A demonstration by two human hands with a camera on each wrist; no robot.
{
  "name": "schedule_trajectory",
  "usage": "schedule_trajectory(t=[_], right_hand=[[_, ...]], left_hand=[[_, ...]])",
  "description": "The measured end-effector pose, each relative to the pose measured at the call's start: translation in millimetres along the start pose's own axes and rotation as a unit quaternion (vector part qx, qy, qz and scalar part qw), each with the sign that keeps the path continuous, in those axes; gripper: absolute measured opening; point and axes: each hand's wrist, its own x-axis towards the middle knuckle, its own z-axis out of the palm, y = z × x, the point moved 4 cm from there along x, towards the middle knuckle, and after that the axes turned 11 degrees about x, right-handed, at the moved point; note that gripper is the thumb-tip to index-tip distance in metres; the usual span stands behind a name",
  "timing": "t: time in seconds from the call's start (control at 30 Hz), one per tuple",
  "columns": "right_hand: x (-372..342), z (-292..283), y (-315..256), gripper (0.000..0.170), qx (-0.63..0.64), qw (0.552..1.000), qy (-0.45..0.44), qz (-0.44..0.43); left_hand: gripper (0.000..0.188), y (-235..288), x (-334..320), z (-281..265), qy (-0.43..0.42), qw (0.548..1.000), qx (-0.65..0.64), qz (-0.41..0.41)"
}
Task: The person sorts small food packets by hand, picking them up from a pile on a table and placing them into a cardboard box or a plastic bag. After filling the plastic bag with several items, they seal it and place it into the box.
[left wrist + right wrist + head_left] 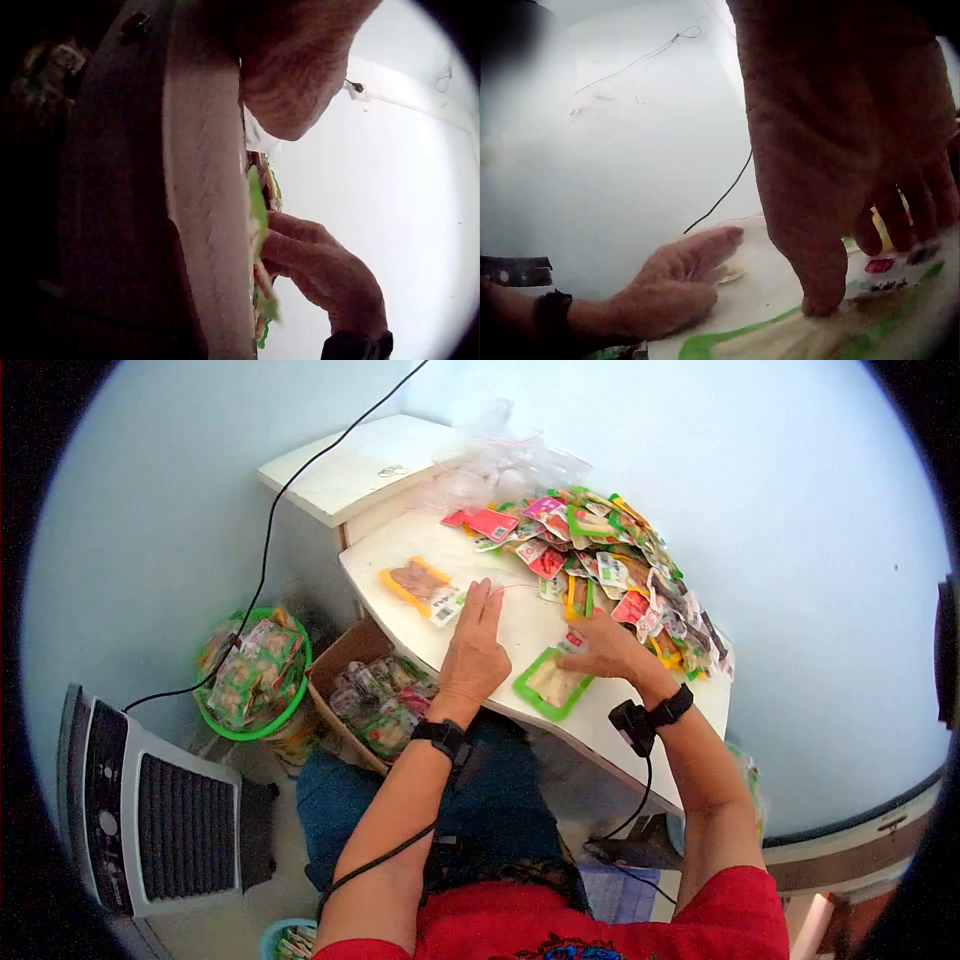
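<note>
My left hand [474,660] is over the table's front edge, fingers straight and holding nothing. Just beyond its fingertips lies a yellow-edged food packet [418,582] with a white label end. To the right, my right hand [608,650] holds the label end of a green-edged food packet [550,685] with pale contents. In the right wrist view, its thumb [821,281] presses on this packet [780,341], with the other fingers bent down on the far side. The left wrist view shows the right fingers [300,244] close to the green edge.
A large heap of mixed food packets [620,570] covers the back right of the white table [390,540]. Clear plastic bags [500,470] lie behind it. Below left stand a cardboard box [335,705] and a green-rimmed basket [255,733], both holding packets. A black cable [268,530] hangs at left.
</note>
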Motion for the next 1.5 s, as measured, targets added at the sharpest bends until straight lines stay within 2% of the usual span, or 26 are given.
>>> schedule_trajectory(t=[0.03, 0.07, 0.17, 0.2, 0.3, 0.33, 0.4, 0.5, 0.63, 0.67, 0.8, 0.9, 1.17, 1.33, 1.43, 1.5], right_hand=[[1.4, 2.3, 3.3, 0.069, 0.002, 0.999, -0.032, 0.018], [0.2, 2.4, 9.5, 0.077, 0.043, 0.998, -0.011, 0.033], [-8.5, 1.2, 18.1, 0.080, 0.084, 0.991, -0.033, 0.102], [-9.9, 1.1, 22.8, 0.075, 0.077, 0.992, -0.007, 0.095], [-14.2, 4.7, 45.8, 0.056, 0.175, 0.970, -0.067, 0.152], [-19.8, 3.8, 48.9, 0.046, 0.247, 0.954, -0.040, 0.164], [-33.0, 1.5, 51.3, 0.028, 0.387, 0.904, 0.014, 0.184], [-41.6, -4.7, 51.2, 0.018, 0.576, 0.800, 0.073, 0.151], [-45.0, -1.3, 39.9, 0.027, 0.696, 0.701, 0.121, 0.100], [-45.9, 1.6, 37.2, 0.026, 0.718, 0.675, 0.128, 0.112], [-35.7, 26.9, 29.9, 0.023, 0.776, 0.603, 0.151, 0.105], [-28.4, 40.0, 20.4, 0.030, 0.794, 0.573, 0.161, 0.122], [6.8, 49.9, -29.5, 0.032, 0.855, 0.498, 0.124, 0.073], [37.9, 60.2, -51.2, 0.027, 0.904, 0.417, 0.094, 0.034], [63.5, 78.0, -44.7, 0.024, 0.919, 0.392, 0.046, 0.014], [79.5, 83.2, -47.6, 0.019, 0.911, 0.409, 0.045, -0.022]], left_hand=[[0.065, -0.5, 0.6, 0.3, -0.001, 1.000, -0.002, -0.001], [0.065, -0.9, 0.5, 0.8, 0.001, 1.000, -0.004, -0.002], [0.066, -0.5, -0.6, 0.7, 0.001, 1.000, -0.004, -0.007], [0.066, 1.0, -0.4, -0.7, -0.002, 1.000, 0.000, -0.005], [0.066, 1.5, 0.2, -1.9, -0.005, 1.000, 0.008, -0.001], [0.066, 2.0, 0.4, -1.7, -0.004, 1.000, 0.010, 0.000], [0.066, 2.2, 1.1, -1.7, -0.004, 1.000, 0.007, -0.001], [0.066, 1.1, 0.3, -1.6, 0.002, 1.000, 0.001, -0.001], [0.066, 2.0, 0.8, -1.6, 0.007, 1.000, -0.009, 0.001], [0.067, 2.7, 0.8, -2.1, 0.004, 1.000, -0.014, 0.002], [0.067, 6.0, 1.7, -6.4, 0.004, 1.000, -0.018, 0.002], [0.066, 8.3, 1.6, -7.9, 0.005, 1.000, -0.007, 0.007], [0.063, 10.9, 3.5, -8.6, 0.008, 0.999, 0.021, 0.042], [0.064, 13.3, 2.9, -9.3, 0.012, 0.999, 0.021, 0.049], [0.063, 12.8, 3.8, -7.5, 0.017, 0.998, 0.008, 0.053], [0.063, 13.9, 5.0, -8.3, 0.009, 0.999, 0.011, 0.043]])
